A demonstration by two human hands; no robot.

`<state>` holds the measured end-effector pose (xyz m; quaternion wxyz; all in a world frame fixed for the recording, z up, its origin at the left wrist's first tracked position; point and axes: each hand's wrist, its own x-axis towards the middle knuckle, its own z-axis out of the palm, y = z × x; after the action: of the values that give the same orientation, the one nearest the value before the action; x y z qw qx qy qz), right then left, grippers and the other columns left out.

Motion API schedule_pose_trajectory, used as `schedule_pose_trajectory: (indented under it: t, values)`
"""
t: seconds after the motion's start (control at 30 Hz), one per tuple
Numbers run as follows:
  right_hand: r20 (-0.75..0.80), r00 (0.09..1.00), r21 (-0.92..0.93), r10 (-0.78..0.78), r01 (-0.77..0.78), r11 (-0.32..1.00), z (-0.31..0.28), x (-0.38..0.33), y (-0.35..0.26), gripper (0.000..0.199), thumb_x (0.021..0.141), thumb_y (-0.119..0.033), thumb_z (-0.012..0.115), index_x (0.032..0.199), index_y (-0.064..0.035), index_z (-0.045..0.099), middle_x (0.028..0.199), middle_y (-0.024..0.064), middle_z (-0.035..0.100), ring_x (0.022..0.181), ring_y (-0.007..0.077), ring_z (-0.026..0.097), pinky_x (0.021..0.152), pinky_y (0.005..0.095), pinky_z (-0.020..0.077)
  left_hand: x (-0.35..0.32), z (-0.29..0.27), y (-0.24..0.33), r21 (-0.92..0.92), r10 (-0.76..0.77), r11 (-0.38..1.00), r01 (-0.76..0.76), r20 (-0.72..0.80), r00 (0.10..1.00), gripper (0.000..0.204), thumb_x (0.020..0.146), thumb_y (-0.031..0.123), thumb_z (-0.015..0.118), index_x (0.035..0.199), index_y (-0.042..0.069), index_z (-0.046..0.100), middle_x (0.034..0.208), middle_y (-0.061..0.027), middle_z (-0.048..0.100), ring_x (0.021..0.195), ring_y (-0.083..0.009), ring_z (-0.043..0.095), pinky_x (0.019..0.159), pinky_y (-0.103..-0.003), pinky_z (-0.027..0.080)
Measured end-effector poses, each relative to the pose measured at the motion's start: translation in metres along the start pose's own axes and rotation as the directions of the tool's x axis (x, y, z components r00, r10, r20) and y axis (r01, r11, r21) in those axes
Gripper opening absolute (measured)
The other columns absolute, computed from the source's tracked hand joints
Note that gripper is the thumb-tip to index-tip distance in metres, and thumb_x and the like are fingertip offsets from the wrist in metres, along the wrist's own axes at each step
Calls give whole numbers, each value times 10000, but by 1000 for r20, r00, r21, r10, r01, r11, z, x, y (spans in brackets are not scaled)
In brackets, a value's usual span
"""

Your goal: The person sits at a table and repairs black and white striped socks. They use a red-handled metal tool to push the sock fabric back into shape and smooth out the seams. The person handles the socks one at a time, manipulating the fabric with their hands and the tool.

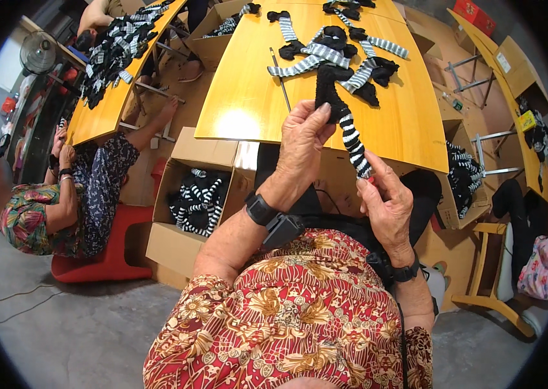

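A narrow knitted piece [348,131] is held near the middle of the frame, a little right of centre, over the near edge of the yellow table [241,84]. Its upper part is plain black, broad and fuzzy; its lower part is narrower and ringed with black and white stripes, slanting down to the right. The piece is bent slightly where black gives way to stripes.

The black part is pinched by the left hand [303,136], thumb against forefinger, with the other fingers curled beneath. The striped lower end is held by the right hand [388,204]; its thumb and forefinger are brought close together around the tip, and the remaining fingers are partly hidden behind. How firmly the tip is pressed cannot be told.

Beyond the hands, at the top of the frame, a loose heap of black and striped pieces [329,52] is spread on the table, with a thin dark rod [280,81] lying at its left side. Left of centre, more striped pieces [196,204] are contained in an open cardboard box [173,251]. At the far left, a person in a patterned shirt [37,217] is seated on a red chair [109,259].
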<state>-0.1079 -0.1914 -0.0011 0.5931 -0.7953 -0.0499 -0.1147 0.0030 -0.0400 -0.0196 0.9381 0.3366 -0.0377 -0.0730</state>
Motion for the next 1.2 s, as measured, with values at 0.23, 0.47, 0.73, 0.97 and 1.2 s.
schedule_pose_trajectory:
  t: [0.23,0.47,0.73,0.97,1.2]
  values:
    - [95,995,-56,-30,35,998,-12,10,-1,465,856,13,610,1314,-53,562,891,51,659,700,74,567,645,231,491,-7,-14,7,241,34,970,-43,40,999,143,931,116,619,1072,140,609,1027,-16,680,854,-113,673,765,-239,542]
    - [195,972,151,130,-161,975,-32,6,-8,454,877,-11,590,1326,-74,558,760,-21,563,562,27,462,500,181,399,-4,-24,46,733,292,363,-575,496,818,515,927,51,582,1416,85,426,1198,-83,625,961,-171,650,884,-302,506]
    - [216,974,18,72,-77,997,-30,12,-5,448,854,-8,616,1298,-51,577,893,55,665,656,75,570,600,221,481,2,-24,43,403,-78,915,19,131,988,292,953,196,592,1201,41,592,1015,-72,692,867,-147,686,747,-245,557]
    - [312,950,-168,-25,81,982,-43,27,-1,436,809,-1,643,1243,-19,605,1015,153,701,775,150,664,713,266,519,41,-33,46,427,72,901,-78,30,997,95,930,122,613,960,38,643,880,-27,681,761,-95,643,707,-233,536]
    - [393,918,-304,59,69,950,-83,47,6,392,773,-25,675,1163,-12,648,853,156,688,704,190,661,641,296,507,65,-49,78,542,208,824,-167,-14,978,81,913,94,642,985,57,646,916,-19,684,782,-76,647,700,-215,543]
